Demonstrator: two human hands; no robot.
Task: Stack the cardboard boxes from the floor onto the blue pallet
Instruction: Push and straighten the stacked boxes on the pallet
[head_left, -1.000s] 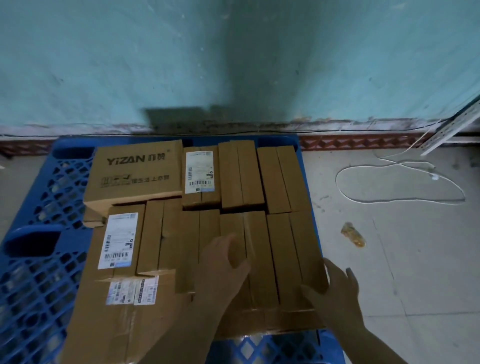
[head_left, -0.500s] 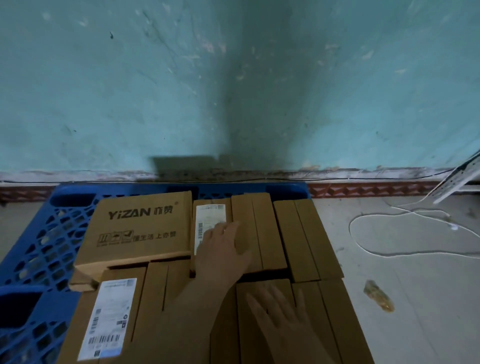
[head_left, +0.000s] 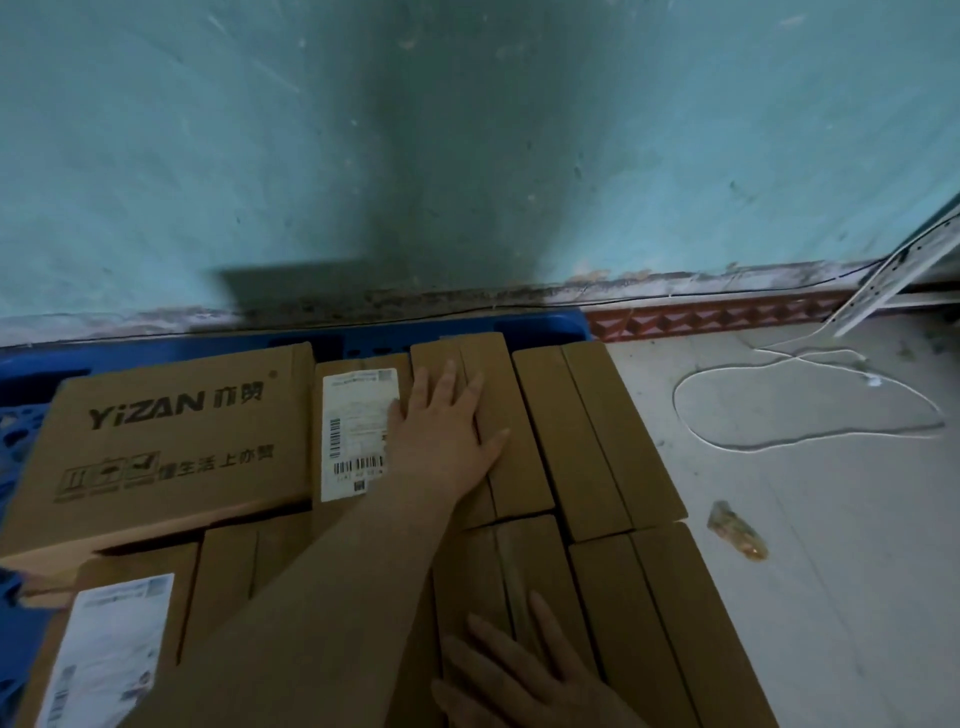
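Observation:
Several brown cardboard boxes lie flat in rows on the blue pallet (head_left: 31, 374), which stands against the wall. A wide box printed YiZAN (head_left: 171, 441) sits at the back left. Beside it is a box with a white shipping label (head_left: 358, 431). My left hand (head_left: 441, 431) lies flat, fingers spread, across the labelled box and the narrow box (head_left: 504, 415) to its right. My right hand (head_left: 519, 680) rests palm down on a front-row box (head_left: 483, 582). Neither hand grips anything.
A turquoise wall rises right behind the pallet. To the right is bare grey floor with a looped white cable (head_left: 805, 410), a crumpled wrapper (head_left: 737, 530) and a white slotted rail (head_left: 893, 275) leaning at the wall. A red patterned skirting (head_left: 717, 317) runs along the wall's foot.
My left hand slid from the front row to the back-row boxes. My right hand came in from the stack's right edge onto the box tops. The view tilted up and moved closer.

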